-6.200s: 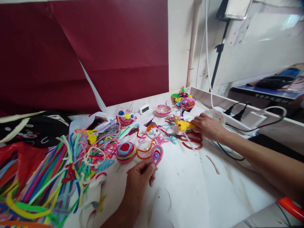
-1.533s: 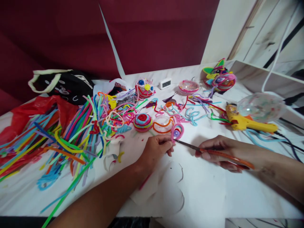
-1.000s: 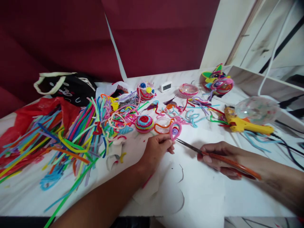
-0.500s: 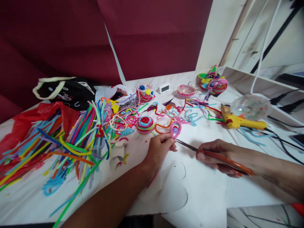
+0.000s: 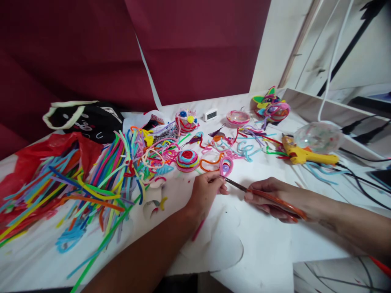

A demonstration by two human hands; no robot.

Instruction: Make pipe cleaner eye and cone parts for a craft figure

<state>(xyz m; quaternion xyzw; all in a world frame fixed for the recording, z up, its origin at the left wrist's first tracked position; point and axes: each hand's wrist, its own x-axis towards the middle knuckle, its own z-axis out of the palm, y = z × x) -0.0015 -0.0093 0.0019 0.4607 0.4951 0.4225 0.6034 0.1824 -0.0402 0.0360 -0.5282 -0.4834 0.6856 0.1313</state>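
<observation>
Between the pinched fingers of my left hand [image 5: 207, 193] is a pink pipe cleaner [image 5: 226, 161], bent into a loop around a small purple bead-like piece. Its pink tail hangs out below the hand toward me. My right hand [image 5: 271, 199] is wrapped round a pair of scissors with orange handles [image 5: 279, 202]. Their dark blades [image 5: 236, 184] point left and reach the base of the loop beside my left fingertips. Whether the blades touch the pipe cleaner I cannot tell. Just beyond lies a round coil of striped pipe cleaners [image 5: 187, 160] with a red centre.
Many loose pipe cleaners [image 5: 104, 171] spread from a red plastic bag [image 5: 55, 146] at left. A yellow glue gun [image 5: 311, 156] lies at right, by a clear plastic bowl [image 5: 319, 137] and cables. Decorated balls [image 5: 186, 121], a small clock [image 5: 210, 114] and a black bag [image 5: 88, 122] stand behind.
The scissors and my right hand have shifted a little to the left, nearer my left fingers. My left hand still pinches the pink loop, and more of its tail shows below.
</observation>
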